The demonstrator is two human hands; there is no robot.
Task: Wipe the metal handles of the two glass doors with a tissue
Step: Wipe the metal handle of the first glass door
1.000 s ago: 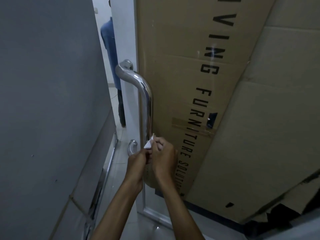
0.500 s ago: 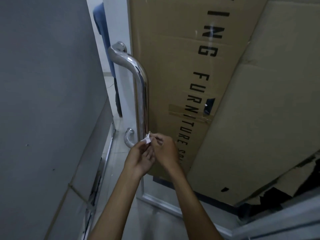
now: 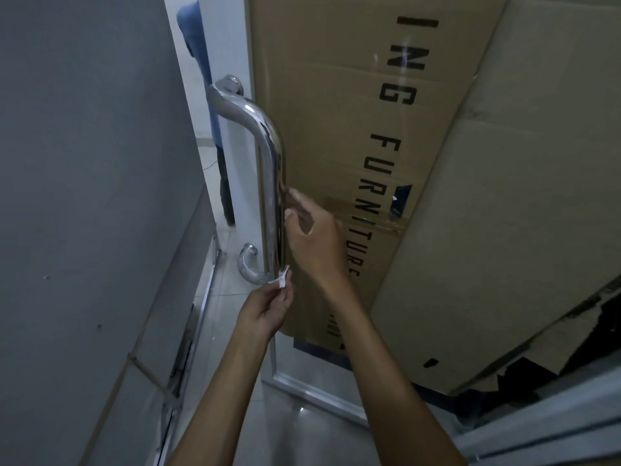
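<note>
while left hand (image 3: 265, 309) keeps tissue (image 3: 281, 280), right hand (image 3: 314, 237) has risen.

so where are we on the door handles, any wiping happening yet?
Done: nothing the view can confirm. In hand: the left hand pinches a small white tissue by the lower end of the metal handle; the right hand reaches toward the bar's middle, fingers loosely open. Left: wiping this handle; the second door's handle isn't in view.
</note>
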